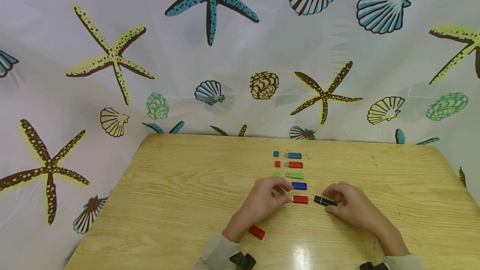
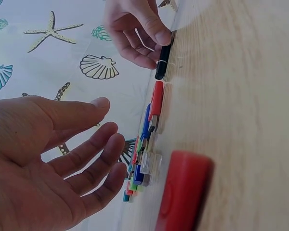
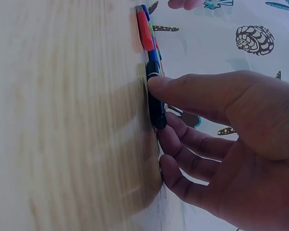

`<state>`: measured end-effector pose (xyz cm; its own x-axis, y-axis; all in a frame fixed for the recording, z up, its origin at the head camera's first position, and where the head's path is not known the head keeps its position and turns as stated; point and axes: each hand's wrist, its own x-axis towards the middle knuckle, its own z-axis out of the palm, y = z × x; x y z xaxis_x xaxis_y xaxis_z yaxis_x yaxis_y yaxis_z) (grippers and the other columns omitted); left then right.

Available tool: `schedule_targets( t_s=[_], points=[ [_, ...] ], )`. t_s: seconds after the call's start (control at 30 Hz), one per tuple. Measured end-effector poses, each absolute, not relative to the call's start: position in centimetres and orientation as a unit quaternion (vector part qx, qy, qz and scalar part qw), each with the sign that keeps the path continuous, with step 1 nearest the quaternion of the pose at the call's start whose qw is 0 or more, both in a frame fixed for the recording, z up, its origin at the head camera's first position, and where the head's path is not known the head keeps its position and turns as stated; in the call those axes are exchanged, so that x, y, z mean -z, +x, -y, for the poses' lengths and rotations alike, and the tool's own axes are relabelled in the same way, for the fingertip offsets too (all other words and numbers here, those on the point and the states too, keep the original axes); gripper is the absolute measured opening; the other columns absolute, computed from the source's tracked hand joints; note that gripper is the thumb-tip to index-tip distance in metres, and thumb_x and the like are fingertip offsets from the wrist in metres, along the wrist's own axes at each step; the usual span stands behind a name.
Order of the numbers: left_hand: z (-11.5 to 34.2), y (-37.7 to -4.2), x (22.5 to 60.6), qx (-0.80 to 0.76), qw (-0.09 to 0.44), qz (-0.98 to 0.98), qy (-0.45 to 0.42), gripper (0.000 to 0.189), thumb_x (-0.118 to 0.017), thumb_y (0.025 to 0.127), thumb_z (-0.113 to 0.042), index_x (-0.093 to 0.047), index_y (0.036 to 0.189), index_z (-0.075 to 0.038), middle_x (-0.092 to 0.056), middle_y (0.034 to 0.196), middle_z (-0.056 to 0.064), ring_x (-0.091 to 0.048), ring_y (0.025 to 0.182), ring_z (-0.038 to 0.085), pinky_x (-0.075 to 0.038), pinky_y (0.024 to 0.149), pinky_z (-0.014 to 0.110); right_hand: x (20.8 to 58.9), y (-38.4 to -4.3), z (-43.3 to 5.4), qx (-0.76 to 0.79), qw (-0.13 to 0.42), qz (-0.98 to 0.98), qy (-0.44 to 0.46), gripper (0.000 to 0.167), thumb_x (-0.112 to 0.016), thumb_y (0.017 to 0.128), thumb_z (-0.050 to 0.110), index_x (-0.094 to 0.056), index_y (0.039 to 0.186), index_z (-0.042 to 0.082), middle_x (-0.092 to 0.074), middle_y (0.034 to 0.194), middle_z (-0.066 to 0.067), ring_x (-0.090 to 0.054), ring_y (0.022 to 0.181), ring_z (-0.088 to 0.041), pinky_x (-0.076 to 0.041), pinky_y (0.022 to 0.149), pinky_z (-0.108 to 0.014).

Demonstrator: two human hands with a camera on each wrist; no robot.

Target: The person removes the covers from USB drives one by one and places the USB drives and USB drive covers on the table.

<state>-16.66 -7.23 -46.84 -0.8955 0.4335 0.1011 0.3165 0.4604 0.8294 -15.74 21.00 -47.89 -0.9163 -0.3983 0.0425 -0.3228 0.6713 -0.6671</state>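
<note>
My right hand (image 1: 354, 205) pinches a black capped USB stick (image 1: 325, 201), thumb on its near side and fingertips behind. Left of it lies a red USB stick (image 1: 301, 199), its metal plug pointing left. My left hand (image 1: 262, 199) hovers beside that plug, fingers loosely bent and holding nothing; in the left wrist view a gap shows between thumb and fingers. Behind it, a dark blue USB stick (image 1: 299, 186) is partly covered by the left fingers in the head view. A clear cap (image 2: 147, 162) and a dark blue cap (image 2: 138, 174) show in the left wrist view.
Farther back lie a green USB stick (image 1: 297, 175), another red one (image 1: 295, 164) and a lighter blue one (image 1: 294, 156), with matching caps to their left. A red block-like piece (image 1: 256, 232) lies by the left wrist. A patterned curtain (image 1: 240, 45) hangs behind the wooden table (image 1: 180, 178).
</note>
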Motion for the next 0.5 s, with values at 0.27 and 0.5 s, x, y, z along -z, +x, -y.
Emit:
schedule_targets(
  t_s=[0.27, 0.5],
  points=[
    [7.04, -16.7, 46.93, -0.467, 0.061, -0.854, 0.221, 0.018, -0.078, 0.092, -0.007, -0.077, 0.11, -0.007, -0.074, 0.107, 0.006, -0.067, 0.091, 0.012, -0.054, 0.078, 0.023, 48.18, -15.95, -21.36, 0.366, 0.069, -0.908, -0.192, 0.021, -0.083, 0.085, 0.005, -0.072, 0.103, 0.007, -0.069, 0.095, 0.002, -0.059, 0.079, -0.011, -0.053, 0.067, -0.027],
    [6.5, -16.69, 46.98, -0.466, 0.069, -0.857, 0.209, 0.029, -0.078, 0.093, -0.013, -0.073, 0.121, -0.009, -0.073, 0.106, 0.005, -0.068, 0.091, 0.012, -0.055, 0.077, 0.024, 48.2, -15.91, -21.44, 0.364, 0.072, -0.909, -0.189, 0.017, -0.083, 0.085, 0.004, -0.073, 0.1, 0.007, -0.066, 0.086, 0.004, -0.058, 0.076, -0.01, -0.052, 0.065, -0.027]
  ],
)
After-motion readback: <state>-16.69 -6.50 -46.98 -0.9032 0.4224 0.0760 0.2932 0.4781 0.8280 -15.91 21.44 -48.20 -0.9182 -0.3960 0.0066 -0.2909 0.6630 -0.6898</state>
